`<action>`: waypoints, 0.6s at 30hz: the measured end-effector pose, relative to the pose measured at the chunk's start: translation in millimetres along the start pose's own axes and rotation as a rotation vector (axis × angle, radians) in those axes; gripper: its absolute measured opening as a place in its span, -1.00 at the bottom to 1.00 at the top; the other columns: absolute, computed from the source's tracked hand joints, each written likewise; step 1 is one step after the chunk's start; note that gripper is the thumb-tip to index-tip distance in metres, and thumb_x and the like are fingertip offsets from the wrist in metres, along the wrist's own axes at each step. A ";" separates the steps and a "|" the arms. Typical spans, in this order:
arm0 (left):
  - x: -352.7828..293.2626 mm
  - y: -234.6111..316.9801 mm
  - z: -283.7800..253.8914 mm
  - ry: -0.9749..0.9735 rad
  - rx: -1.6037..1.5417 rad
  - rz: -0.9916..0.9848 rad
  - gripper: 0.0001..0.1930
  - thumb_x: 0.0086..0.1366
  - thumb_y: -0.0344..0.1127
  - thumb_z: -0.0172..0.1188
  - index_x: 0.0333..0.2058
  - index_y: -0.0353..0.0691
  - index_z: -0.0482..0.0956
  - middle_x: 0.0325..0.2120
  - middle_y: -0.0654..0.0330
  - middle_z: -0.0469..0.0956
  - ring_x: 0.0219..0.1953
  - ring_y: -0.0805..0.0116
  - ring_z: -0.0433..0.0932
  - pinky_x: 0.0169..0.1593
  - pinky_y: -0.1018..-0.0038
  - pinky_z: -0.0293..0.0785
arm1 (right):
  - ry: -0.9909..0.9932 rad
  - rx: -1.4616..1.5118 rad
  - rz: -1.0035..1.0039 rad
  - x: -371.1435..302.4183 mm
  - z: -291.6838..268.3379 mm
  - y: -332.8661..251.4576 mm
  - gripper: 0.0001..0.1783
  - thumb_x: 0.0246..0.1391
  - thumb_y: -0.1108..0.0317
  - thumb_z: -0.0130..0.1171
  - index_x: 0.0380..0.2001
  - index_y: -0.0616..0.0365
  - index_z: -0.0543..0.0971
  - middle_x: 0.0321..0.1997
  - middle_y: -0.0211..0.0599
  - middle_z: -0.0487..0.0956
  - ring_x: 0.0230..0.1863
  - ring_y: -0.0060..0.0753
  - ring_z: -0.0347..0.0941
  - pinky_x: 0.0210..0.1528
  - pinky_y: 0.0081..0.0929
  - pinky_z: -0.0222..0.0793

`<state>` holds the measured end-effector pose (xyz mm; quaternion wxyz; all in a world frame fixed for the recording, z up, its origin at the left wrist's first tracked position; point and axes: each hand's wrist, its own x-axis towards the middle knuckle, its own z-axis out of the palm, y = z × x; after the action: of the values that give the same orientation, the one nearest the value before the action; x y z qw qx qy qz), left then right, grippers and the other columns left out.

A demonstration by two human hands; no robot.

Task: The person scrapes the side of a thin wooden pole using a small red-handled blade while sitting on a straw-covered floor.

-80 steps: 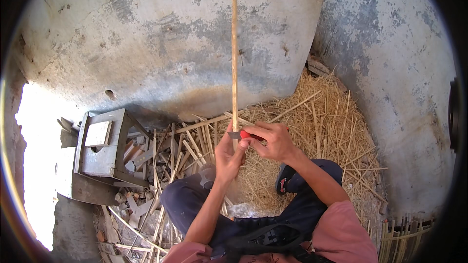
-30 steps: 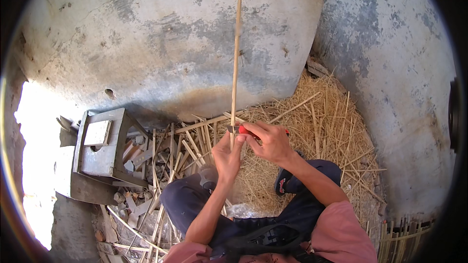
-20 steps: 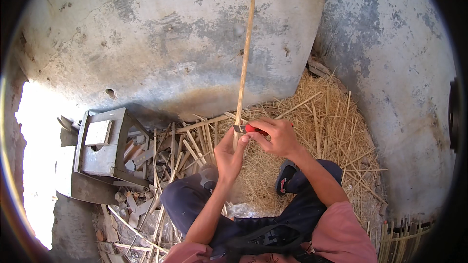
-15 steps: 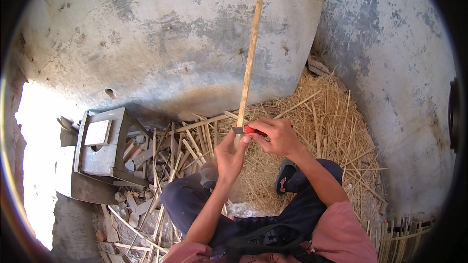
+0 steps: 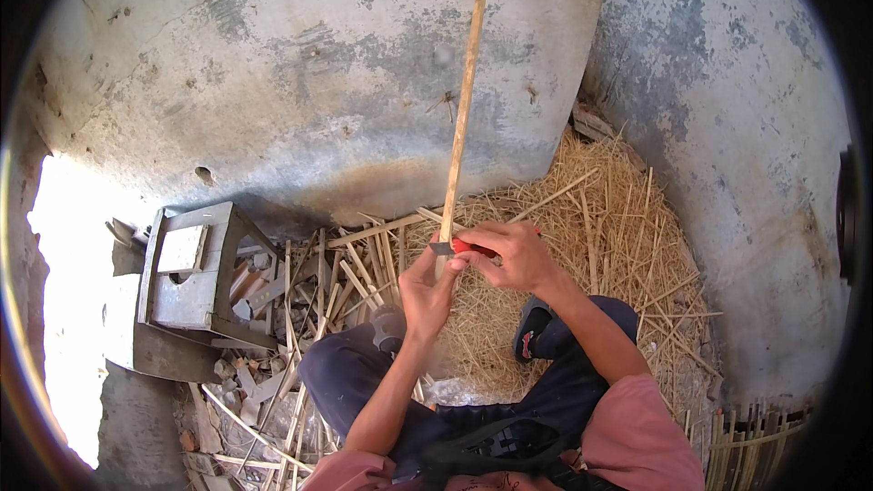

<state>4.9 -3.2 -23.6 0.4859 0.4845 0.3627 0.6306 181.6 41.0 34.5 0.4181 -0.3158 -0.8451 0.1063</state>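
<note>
A long, pale wooden or bamboo strip rises from between my hands and leans up in front of the wall. My left hand is closed around its lower end, fingers behind and thumb in front. In my right hand is a knife with a red handle. Its short dark blade lies across the strip, just above my left thumb. The right thumb sits close to the left thumb, near the blade. The strip's lowest part is hidden by my left hand.
Straw-like shavings heap on the floor at right. Loose strips and rubble lie at left, beside a wooden stool on its side. A weathered wall stands ahead. Upright thin sticks stand at lower right.
The strip has shifted slightly left at its top. The blade and right hand have moved a little left and are tilted a bit differently; both grips stay the same.
</note>
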 end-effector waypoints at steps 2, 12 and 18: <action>-1.1 1.7 0.8 0.032 0.031 0.026 -0.48 0.46 -0.21 0.39 0.23 -0.45 0.56 -0.10 0.30 0.67 -0.08 0.60 0.52 0.03 0.58 0.45 | 0.013 -0.007 0.013 1.2 -0.3 -6.4 -0.66 0.19 0.07 0.44 -0.12 0.08 0.76 -0.34 -0.28 0.75 -0.49 -0.24 0.67 -0.47 -0.33 0.51; -3.5 19.7 3.7 0.076 0.082 -0.051 -0.55 0.46 -0.22 0.39 0.12 -0.50 0.64 -0.10 0.23 0.69 -0.04 0.53 0.54 0.09 0.49 0.49 | 0.097 -0.071 0.016 -1.9 12.3 -8.5 -0.59 0.22 -0.03 0.41 -0.14 0.10 0.74 -0.41 -0.31 0.69 -0.57 -0.27 0.59 -0.56 -0.32 0.41; -4.1 14.9 2.3 0.103 0.109 -0.049 -0.60 0.47 -0.22 0.38 0.08 -0.47 0.67 -0.15 0.27 0.70 -0.12 0.58 0.53 -0.02 0.54 0.49 | 0.088 -0.108 0.037 -2.5 12.9 -14.0 -0.63 0.22 0.06 0.42 -0.09 0.10 0.72 -0.41 -0.31 0.67 -0.55 -0.25 0.60 -0.55 -0.31 0.42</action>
<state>3.5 -11.1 -10.2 0.4547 0.4681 0.4330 0.6218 166.5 29.6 31.0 0.4352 -0.3577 -0.8244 0.0543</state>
